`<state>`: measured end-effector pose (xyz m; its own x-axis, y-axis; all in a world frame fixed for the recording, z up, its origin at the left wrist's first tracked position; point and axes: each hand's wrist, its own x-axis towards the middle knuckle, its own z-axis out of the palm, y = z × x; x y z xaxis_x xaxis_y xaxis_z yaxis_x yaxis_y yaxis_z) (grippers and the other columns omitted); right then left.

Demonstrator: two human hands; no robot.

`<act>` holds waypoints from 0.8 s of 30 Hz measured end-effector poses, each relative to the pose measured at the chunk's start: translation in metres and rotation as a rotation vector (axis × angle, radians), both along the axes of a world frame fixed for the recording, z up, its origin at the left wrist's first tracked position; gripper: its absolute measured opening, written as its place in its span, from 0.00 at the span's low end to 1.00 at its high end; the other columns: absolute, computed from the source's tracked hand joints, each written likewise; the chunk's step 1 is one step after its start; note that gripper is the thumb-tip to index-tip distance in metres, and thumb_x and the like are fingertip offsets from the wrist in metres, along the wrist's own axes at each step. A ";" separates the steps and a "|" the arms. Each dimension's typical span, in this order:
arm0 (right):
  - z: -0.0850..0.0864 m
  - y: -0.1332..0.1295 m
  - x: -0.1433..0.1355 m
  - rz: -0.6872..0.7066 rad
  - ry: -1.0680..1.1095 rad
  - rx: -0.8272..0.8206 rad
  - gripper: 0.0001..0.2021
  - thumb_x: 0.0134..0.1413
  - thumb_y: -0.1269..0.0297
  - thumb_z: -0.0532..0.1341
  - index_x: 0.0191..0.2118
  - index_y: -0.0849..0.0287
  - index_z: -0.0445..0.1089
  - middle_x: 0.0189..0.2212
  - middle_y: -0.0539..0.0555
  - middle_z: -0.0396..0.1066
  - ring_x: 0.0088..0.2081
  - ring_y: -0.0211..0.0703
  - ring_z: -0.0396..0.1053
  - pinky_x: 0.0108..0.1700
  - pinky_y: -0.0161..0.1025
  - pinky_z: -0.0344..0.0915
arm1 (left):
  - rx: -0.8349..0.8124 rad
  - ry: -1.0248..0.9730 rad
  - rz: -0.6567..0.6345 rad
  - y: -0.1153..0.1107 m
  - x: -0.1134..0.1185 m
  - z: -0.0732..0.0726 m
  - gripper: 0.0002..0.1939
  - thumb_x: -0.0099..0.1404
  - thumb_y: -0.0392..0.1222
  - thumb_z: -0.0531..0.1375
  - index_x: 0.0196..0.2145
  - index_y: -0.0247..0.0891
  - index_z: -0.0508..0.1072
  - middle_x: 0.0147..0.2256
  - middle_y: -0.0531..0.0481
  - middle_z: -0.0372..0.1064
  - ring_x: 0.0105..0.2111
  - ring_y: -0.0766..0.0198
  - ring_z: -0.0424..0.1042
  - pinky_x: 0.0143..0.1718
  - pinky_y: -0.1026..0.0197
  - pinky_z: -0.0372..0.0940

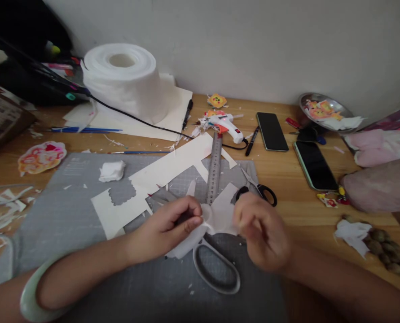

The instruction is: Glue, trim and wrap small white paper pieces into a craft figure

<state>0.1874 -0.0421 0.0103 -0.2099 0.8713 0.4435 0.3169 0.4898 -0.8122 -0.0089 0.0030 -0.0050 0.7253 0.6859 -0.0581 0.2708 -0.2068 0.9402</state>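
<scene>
A bangle (29, 296) on the left forearm lies nearest the camera. The tissue (223, 217) spreads between the hands: the left hand (177, 223) pinches it between thumb and finger; the right hand (263, 233) is curled and blurred at its right edge, so I cannot tell whether it grips. The hands are apart. So thin a sheet probably tears easily; a light pinch and small, even pulls should suit it, well off the scissors (235, 285) just below the hands. Beyond them lie the ruler (215, 168) and card (168, 163); farther off on the worktop (301, 211), the possibly hot glue gun (232, 129).
</scene>
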 end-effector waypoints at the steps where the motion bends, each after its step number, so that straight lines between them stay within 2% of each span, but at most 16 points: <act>1: 0.002 -0.001 -0.001 0.124 -0.092 0.078 0.06 0.57 0.65 0.51 0.29 0.57 0.59 0.25 0.51 0.63 0.31 0.38 0.63 0.36 0.38 0.61 | 0.025 0.010 -0.015 0.000 0.000 0.001 0.06 0.63 0.40 0.49 0.31 0.36 0.62 0.26 0.53 0.59 0.27 0.68 0.60 0.28 0.66 0.58; 3: 0.001 -0.003 -0.003 0.276 -0.254 0.220 0.02 0.55 0.67 0.54 0.32 0.58 0.60 0.29 0.54 0.67 0.36 0.41 0.64 0.39 0.39 0.63 | 0.079 0.022 -0.057 0.000 0.000 0.002 0.05 0.63 0.38 0.50 0.30 0.35 0.63 0.26 0.53 0.61 0.27 0.68 0.62 0.29 0.66 0.58; 6: -0.008 -0.003 -0.008 0.308 -0.356 0.256 0.03 0.53 0.69 0.55 0.34 0.61 0.61 0.33 0.57 0.68 0.38 0.41 0.64 0.40 0.38 0.63 | 0.131 0.029 -0.114 0.000 0.000 0.002 0.04 0.62 0.35 0.51 0.31 0.36 0.64 0.28 0.53 0.63 0.29 0.68 0.63 0.31 0.67 0.58; 10: -0.016 0.000 -0.011 0.271 -0.303 0.050 0.02 0.56 0.69 0.53 0.34 0.61 0.60 0.32 0.56 0.65 0.37 0.38 0.62 0.39 0.34 0.63 | 0.120 0.002 -0.125 0.001 0.000 0.002 0.04 0.62 0.35 0.51 0.31 0.36 0.63 0.28 0.52 0.63 0.29 0.68 0.64 0.32 0.66 0.58; 16: -0.015 0.005 -0.010 0.279 -0.265 -0.218 0.05 0.55 0.65 0.54 0.31 0.60 0.60 0.29 0.53 0.64 0.32 0.36 0.61 0.36 0.33 0.60 | 0.108 -0.082 -0.134 0.002 0.001 0.001 0.05 0.62 0.33 0.51 0.29 0.35 0.64 0.27 0.52 0.62 0.28 0.67 0.63 0.31 0.66 0.58; 20: -0.014 0.007 -0.010 0.287 -0.209 -0.314 0.05 0.54 0.64 0.56 0.32 0.60 0.62 0.29 0.50 0.64 0.30 0.34 0.61 0.34 0.31 0.58 | 0.110 -0.185 -0.151 0.003 0.000 0.000 0.06 0.62 0.31 0.51 0.29 0.34 0.66 0.27 0.50 0.64 0.29 0.67 0.64 0.32 0.66 0.59; 24: -0.013 0.007 -0.010 0.273 -0.193 -0.373 0.05 0.52 0.64 0.57 0.32 0.60 0.62 0.27 0.49 0.64 0.29 0.33 0.61 0.32 0.30 0.58 | 0.096 -0.199 -0.167 0.005 0.001 0.000 0.07 0.63 0.31 0.51 0.28 0.33 0.67 0.26 0.51 0.64 0.29 0.68 0.64 0.32 0.66 0.58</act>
